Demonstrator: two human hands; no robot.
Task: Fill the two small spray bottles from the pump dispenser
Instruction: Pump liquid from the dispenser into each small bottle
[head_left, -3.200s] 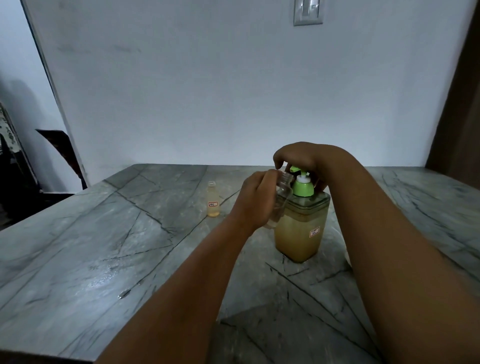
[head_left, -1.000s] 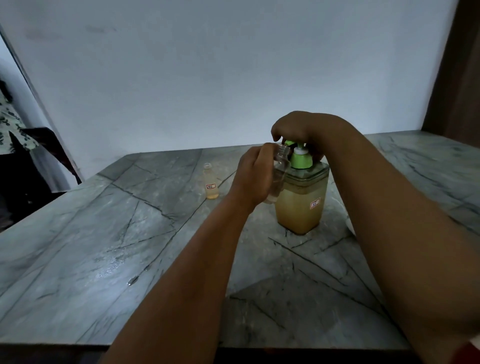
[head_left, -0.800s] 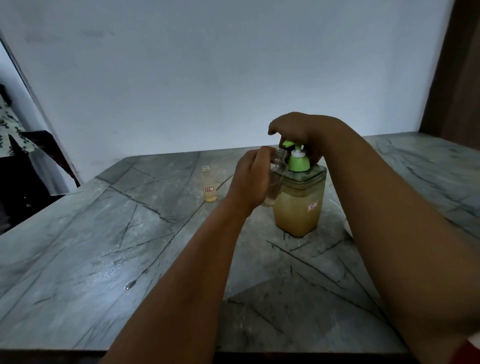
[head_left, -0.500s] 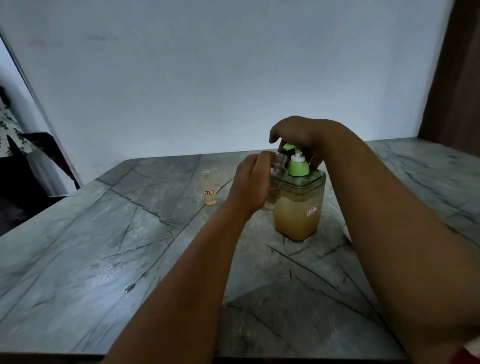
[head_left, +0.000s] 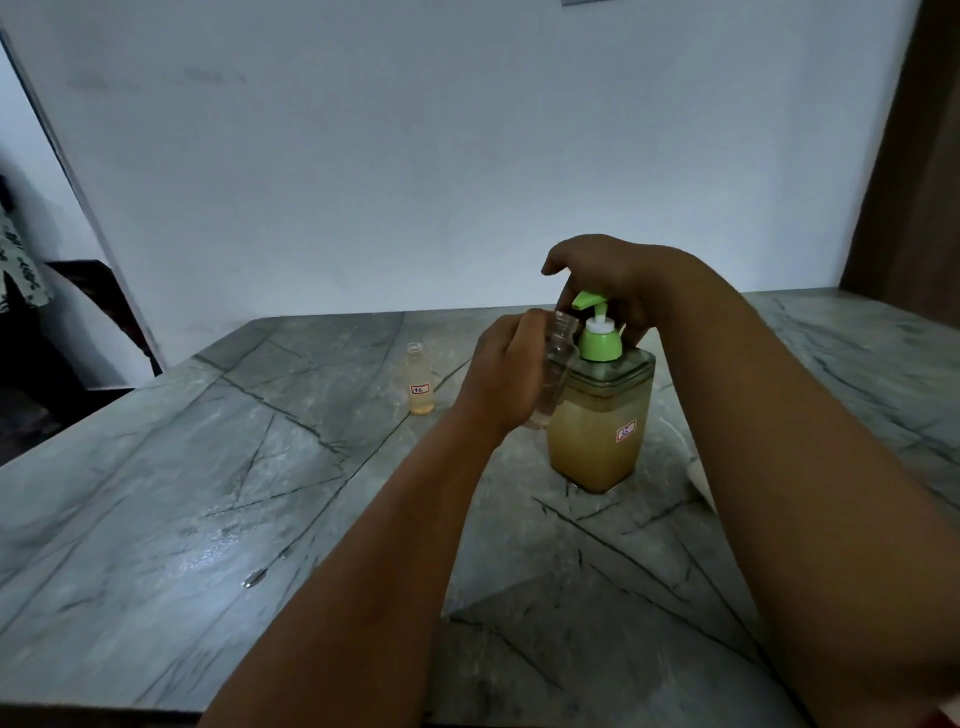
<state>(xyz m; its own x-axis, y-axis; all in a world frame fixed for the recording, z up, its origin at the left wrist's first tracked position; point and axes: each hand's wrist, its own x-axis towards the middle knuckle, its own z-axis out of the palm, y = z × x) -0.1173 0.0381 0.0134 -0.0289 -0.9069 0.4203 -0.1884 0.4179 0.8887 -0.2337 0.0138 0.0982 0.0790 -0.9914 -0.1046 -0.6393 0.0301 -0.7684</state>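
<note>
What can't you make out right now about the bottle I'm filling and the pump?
- Fill level of the held bottle, head view: the left hand covers most of it; the glass looks clear.
- Right hand contact on the pump head: fingers hidden behind the pump.
- Labels on the pump dispenser and standing bottle: too small to read.

Bench (head_left: 218, 519) surface left and front of the pump dispenser (head_left: 597, 431) is open; only a small filled bottle (head_left: 420, 384) stands there, well apart from the dispenser. Both forearms converge on the dispenser top, with the left hand (head_left: 506, 379) and its clear bottle (head_left: 558, 364) closing off the spout side and the right hand (head_left: 602, 275) covering the pump head. A wall (head_left: 467, 156) runs along the bench's far edge.
</note>
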